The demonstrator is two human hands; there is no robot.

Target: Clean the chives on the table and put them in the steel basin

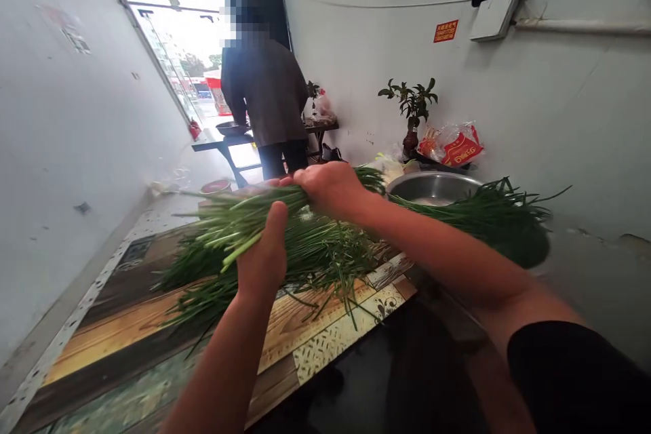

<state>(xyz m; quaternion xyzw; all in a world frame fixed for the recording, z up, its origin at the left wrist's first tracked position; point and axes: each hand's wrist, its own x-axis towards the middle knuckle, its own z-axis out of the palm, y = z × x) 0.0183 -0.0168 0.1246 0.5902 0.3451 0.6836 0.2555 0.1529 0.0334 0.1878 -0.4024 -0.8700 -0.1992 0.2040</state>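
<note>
A bunch of garlic chives (pixel 237 217) is held above the table, its pale stem ends pointing left. My left hand (pixel 264 254) supports it from below, thumb up against the stems and most fingers hidden behind them. Closed round the bunch's leafy part from above is my right hand (pixel 330 186); its fingertips are partly out of sight. Beneath both hands, a loose pile of chives (pixel 325 244) covers part of the table, with stray leaves near the front edge.
The patterned table (pixel 122 332) extends left towards the wall. At right, a metal basin (pixel 432 183) stands beside more chives (pixel 498 217). A potted plant (pixel 411 105) and red plastic packaging (pixel 460 149) are behind. A person (pixel 269 88) stands by another table near the doorway.
</note>
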